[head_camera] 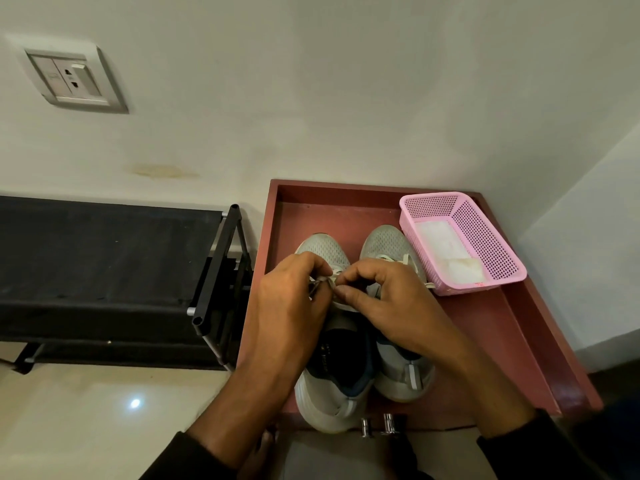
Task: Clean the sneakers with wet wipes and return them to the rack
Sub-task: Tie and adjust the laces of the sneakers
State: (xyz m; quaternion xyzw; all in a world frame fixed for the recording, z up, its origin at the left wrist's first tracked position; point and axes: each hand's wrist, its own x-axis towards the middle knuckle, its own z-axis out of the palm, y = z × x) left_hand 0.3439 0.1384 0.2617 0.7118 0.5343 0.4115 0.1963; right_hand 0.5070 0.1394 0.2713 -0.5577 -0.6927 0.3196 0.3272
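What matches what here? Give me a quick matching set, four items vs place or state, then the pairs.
1. left sneaker
2. pink basket
3. shoe rack
4. wall socket

A. on the wall, upper left
B. laces pinched by both hands
C. black, left of the red tray
D. holds white wipes, at the tray's back right

Pairs: 1-B, 2-D, 3-C, 4-A
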